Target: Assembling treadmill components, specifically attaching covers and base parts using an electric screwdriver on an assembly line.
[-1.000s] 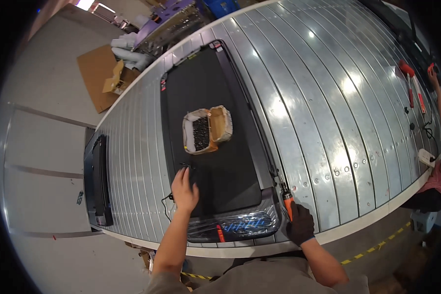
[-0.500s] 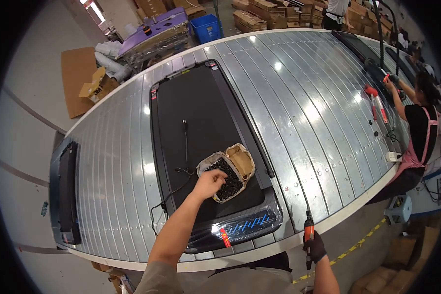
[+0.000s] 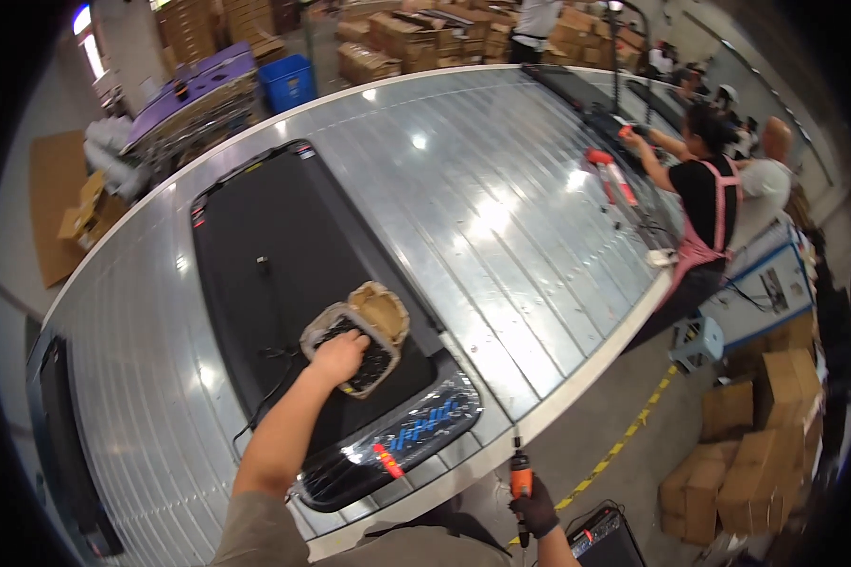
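My bare left hand (image 3: 338, 357) reaches into a tub (image 3: 314, 326) of small black screws (image 3: 375, 363), its fingers curled together over the pile. Whatever they pinch is too small to make out. Joined to this tub is a second tan container (image 3: 382, 312), its inside lined with brown. Both rest on a long black walking pad (image 3: 265, 222), whose glossy end under clear film lies nearest me. My right hand (image 3: 537, 508), in a dark glove, grips an orange and black electric screwdriver (image 3: 522, 480) just off the table's near edge, its bit pointing away from me.
The slatted metal table (image 3: 472, 246) carries another black pad (image 3: 71, 454) at far left. On the right a co-worker in a pink apron (image 3: 704, 213) works near a red tool (image 3: 600, 161). A blue-grey stool (image 3: 697, 342) and cardboard boxes (image 3: 728, 472) stand on the floor at right.
The view has turned right, so the table and things on it sit further left. My left hand stays in the tub, its fingers now lower among the screws. My right hand still holds the screwdriver.
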Motion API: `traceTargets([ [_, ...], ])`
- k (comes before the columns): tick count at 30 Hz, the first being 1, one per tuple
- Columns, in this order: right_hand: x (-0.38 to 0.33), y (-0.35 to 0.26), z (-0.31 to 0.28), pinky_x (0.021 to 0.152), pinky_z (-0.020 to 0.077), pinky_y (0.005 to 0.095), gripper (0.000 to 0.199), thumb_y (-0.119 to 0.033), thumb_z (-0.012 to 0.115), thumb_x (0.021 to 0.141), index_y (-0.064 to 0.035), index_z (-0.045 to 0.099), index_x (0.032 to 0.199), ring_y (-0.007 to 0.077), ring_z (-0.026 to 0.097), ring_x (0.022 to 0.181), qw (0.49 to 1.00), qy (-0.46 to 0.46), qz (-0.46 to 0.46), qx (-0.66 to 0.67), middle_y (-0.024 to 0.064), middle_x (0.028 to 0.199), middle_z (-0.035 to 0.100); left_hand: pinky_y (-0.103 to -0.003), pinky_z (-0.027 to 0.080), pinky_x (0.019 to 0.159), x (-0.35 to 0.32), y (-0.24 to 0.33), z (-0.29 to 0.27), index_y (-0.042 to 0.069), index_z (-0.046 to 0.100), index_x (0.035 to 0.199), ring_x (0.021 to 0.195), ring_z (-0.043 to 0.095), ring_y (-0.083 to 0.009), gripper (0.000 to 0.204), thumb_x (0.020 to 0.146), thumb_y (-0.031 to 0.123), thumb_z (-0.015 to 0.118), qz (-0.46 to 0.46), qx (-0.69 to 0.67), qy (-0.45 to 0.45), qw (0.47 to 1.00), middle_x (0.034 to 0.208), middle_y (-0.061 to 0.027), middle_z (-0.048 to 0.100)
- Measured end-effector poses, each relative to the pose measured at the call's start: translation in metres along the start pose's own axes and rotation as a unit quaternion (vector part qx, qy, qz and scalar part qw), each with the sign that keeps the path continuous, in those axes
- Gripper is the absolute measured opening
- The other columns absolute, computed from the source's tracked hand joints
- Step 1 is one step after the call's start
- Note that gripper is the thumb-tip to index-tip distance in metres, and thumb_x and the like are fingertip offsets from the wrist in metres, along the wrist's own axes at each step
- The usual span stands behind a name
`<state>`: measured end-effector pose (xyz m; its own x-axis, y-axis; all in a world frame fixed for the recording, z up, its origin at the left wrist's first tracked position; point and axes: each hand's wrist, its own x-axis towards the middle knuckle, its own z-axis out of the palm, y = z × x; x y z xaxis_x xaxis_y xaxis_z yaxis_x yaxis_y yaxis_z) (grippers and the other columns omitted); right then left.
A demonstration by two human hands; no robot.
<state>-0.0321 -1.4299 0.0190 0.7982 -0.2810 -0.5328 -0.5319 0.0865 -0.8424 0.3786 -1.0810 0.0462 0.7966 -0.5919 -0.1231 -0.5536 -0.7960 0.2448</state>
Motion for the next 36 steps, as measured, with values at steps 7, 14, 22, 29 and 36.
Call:
traceTargets([
  [7,-0.012,0.007,0.051,0.059,0.0502,0.0325,0.045,-0.009,0.072,0.070,-0.0078,0.056,0.111,0.0145,0.058,0.066,0.998,-0.017,-0.063,0.004,0.0042,0.081,0.058,-0.048,0.053,0.085,0.025,-0.064,0.000,0.003,0.061,0.098,0.100,0.063,-0.0388,0.012,0.089,0.010,0.059,0.078,0.016,0.055,0.995,0.102,-0.0179,0.062],
  [14,-0.010,-0.018,0.089,0.074,0.0546,0.0335,0.047,-0.005,0.074,0.072,-0.0057,0.056,0.115,0.0188,0.066,0.083,0.992,-0.109,-0.025,0.054,0.0079,0.093,0.066,-0.042,0.056,0.073,0.048,-0.099,-0.018,-0.002,0.066,0.100,0.079,0.069,-0.0354,0.017,0.086,0.007,0.065,-0.089,-0.172,0.264,0.945,0.085,-0.0201,0.070],
  [22,0.004,-0.086,0.159,0.086,0.0537,0.0500,0.057,-0.037,0.075,0.074,-0.0050,0.058,0.117,0.0435,0.067,0.099,0.934,-0.088,-0.145,-0.314,0.0224,0.103,0.069,-0.025,0.052,0.067,-0.079,0.053,-0.002,0.000,0.072,0.101,0.077,0.065,-0.0121,0.016,0.098,0.016,0.069,-0.199,-0.754,-0.012,0.626,0.094,-0.0092,0.074],
  [29,-0.013,-0.108,0.172,0.086,0.0541,0.0502,0.062,-0.042,0.072,0.075,-0.0045,0.056,0.122,0.0445,0.068,0.096,0.903,-0.179,-0.163,-0.354,0.0242,0.102,0.070,-0.027,0.056,0.072,-0.165,0.083,-0.001,0.002,0.066,0.105,0.081,0.066,-0.0143,0.016,0.100,0.018,0.066,-0.218,-0.818,-0.009,0.533,0.102,-0.0127,0.073],
  [36,-0.019,-0.126,0.170,0.089,0.0536,0.0510,0.067,-0.045,0.072,0.075,-0.0049,0.055,0.125,0.0444,0.068,0.097,0.878,-0.225,-0.155,-0.393,0.0239,0.101,0.071,-0.030,0.058,0.079,-0.188,0.085,-0.006,0.001,0.061,0.104,0.085,0.068,-0.0175,0.014,0.101,0.015,0.065,-0.218,-0.813,0.021,0.539,0.105,-0.0163,0.072],
])
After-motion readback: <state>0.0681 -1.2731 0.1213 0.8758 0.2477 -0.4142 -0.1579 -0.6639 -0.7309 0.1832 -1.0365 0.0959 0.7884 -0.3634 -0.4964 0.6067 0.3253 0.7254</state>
